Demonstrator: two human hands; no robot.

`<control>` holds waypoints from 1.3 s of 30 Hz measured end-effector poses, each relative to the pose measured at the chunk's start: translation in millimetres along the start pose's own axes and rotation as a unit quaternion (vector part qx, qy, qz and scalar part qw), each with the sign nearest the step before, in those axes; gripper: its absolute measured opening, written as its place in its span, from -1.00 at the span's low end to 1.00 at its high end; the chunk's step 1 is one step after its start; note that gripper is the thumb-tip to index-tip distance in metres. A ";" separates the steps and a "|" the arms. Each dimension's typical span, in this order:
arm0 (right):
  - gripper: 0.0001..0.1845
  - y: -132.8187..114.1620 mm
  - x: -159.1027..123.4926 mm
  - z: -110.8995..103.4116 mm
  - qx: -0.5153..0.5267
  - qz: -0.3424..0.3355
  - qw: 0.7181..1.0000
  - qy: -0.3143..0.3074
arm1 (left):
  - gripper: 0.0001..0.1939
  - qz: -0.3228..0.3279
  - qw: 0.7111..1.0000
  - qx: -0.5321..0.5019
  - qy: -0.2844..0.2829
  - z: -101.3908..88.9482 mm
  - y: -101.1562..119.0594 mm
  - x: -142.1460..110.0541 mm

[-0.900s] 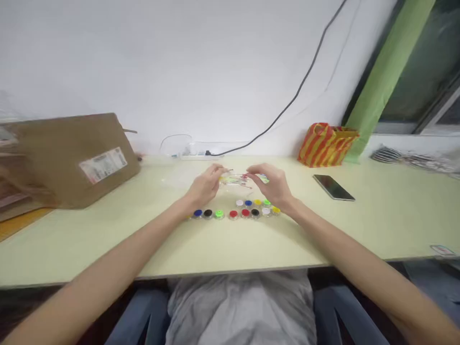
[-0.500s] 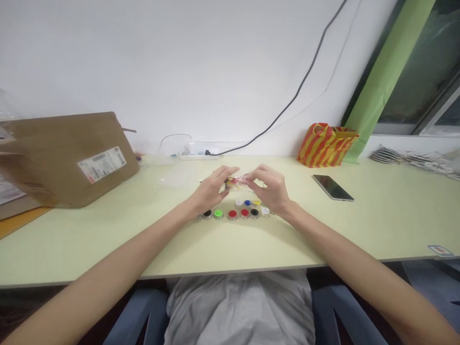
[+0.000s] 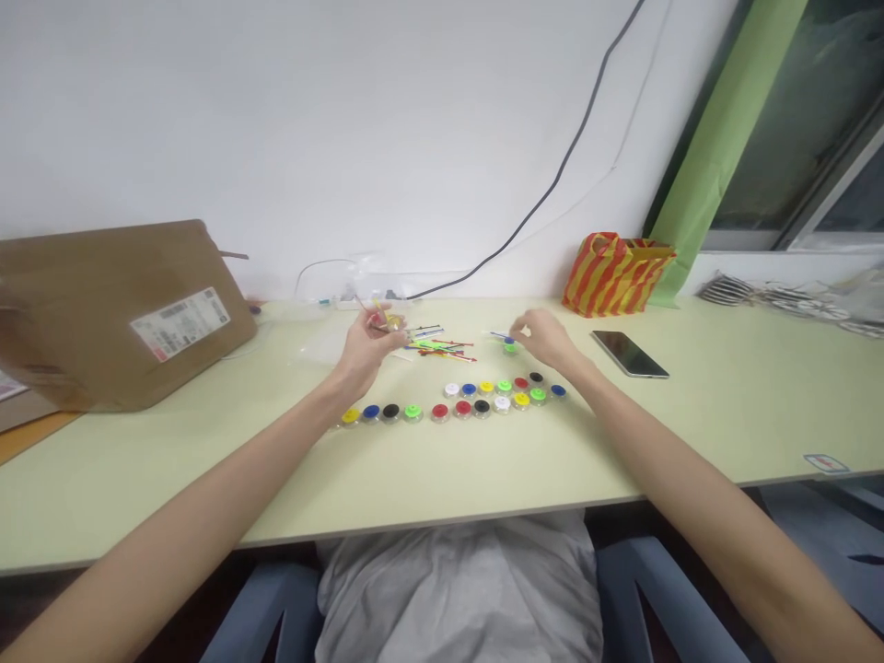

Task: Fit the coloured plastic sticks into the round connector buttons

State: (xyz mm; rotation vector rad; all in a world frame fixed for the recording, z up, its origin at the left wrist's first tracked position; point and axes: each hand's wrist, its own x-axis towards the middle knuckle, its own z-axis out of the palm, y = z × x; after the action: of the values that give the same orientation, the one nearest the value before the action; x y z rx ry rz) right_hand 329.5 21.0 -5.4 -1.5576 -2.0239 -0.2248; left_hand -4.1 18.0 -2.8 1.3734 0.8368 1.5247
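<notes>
My left hand (image 3: 365,350) is raised a little above the pale green table (image 3: 207,460), fingers closed on a small bundle of thin coloured sticks (image 3: 378,318). More coloured sticks (image 3: 438,345) lie loose on the table between my hands. My right hand (image 3: 545,336) rests on the table further right, its fingertips pinched at a small green-capped piece (image 3: 509,346). In front of both hands lie two rows of small round pots with coloured lids (image 3: 476,398), several of them.
A brown cardboard box (image 3: 117,313) stands at the left. A power strip (image 3: 373,296) with a dark cable lies by the wall. An orange-and-yellow striped bag (image 3: 614,274) and a black phone (image 3: 628,354) are at the right.
My hands were close together on a clear packet of sticks; they have parted. Sticks now lie spilled on the table, my left hand lifted left with some, my right moved right.
</notes>
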 end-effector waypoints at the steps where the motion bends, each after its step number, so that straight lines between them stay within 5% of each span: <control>1: -0.86 6.6 1.0 4.8 -0.018 0.018 0.998 -0.054 | -0.26 0.006 1.000 -0.003 -0.002 -0.8 -1.0 0.4; 4: -0.90 15.3 2.6 10.5 -0.034 0.042 0.989 -0.138 | -0.28 0.021 0.999 0.015 -0.019 -0.5 -1.4 -1.7; 7: -0.89 11.6 2.6 8.2 -0.038 0.019 0.990 -0.132 | -0.36 0.018 0.996 0.055 -0.067 2.5 1.1 -5.9; 13: -0.87 -10.7 -0.4 1.0 0.074 -0.004 0.997 0.021 | -0.43 0.053 0.974 0.195 -0.099 1.3 -1.4 -5.1; 19: -0.91 -36.9 -4.3 -10.4 0.172 -0.070 0.957 0.223 | -0.79 0.187 0.882 0.414 -0.124 -0.3 -3.7 -8.7; 24: -0.83 -54.4 -9.8 -20.5 0.194 -0.117 0.924 0.309 | -0.66 0.186 0.850 0.472 -0.142 3.6 2.8 -14.5; 39: -0.65 -88.9 -24.6 -14.1 0.239 -0.256 0.918 0.184 | -0.46 0.212 0.839 0.479 -0.145 6.1 7.5 -18.2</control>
State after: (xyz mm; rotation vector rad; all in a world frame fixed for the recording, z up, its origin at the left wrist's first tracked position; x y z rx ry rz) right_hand 255.5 -33.3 11.4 -0.6170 -1.9475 -0.1846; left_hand 0.4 -2.1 -1.9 2.5944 1.2232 1.1381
